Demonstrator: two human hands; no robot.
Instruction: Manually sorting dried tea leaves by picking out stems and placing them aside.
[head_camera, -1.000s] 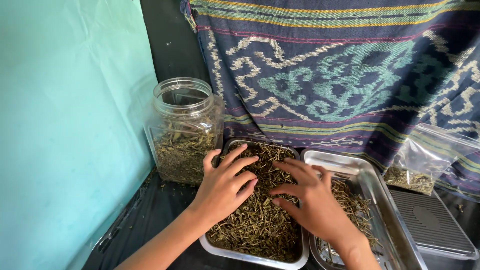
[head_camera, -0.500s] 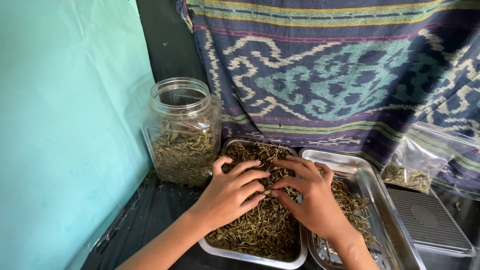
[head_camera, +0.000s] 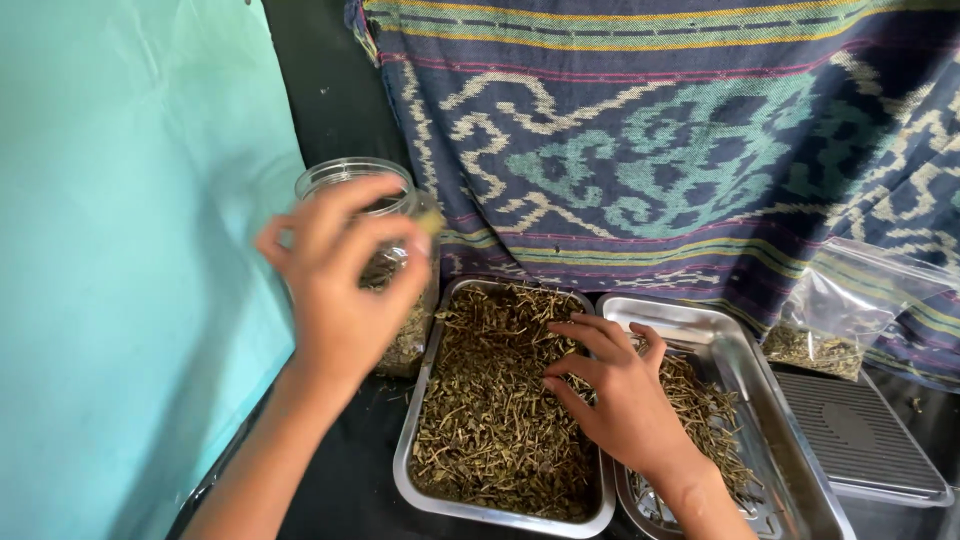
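Note:
My left hand (head_camera: 340, 280) is raised in front of the clear plastic jar (head_camera: 330, 178), blurred, fingers pinched on a small pale bit of dried herb at the fingertips. The jar holds dried green herb in its lower part. My right hand (head_camera: 610, 395) rests with spread fingers on the dried herb heaped in the left steel tray (head_camera: 420, 490), its wrist lying over the right steel tray (head_camera: 740, 350), which holds a thinner layer of stems.
A patterned blue and teal cloth (head_camera: 680, 140) hangs behind the trays. A clear plastic bag (head_camera: 840, 320) with some herb lies at the right, above a black ribbed scale (head_camera: 860, 440). A turquoise wall (head_camera: 120, 250) stands on the left.
My left hand has lifted off the left tray and swung up to the jar's mouth. My right hand has stayed on the herb, shifting slightly.

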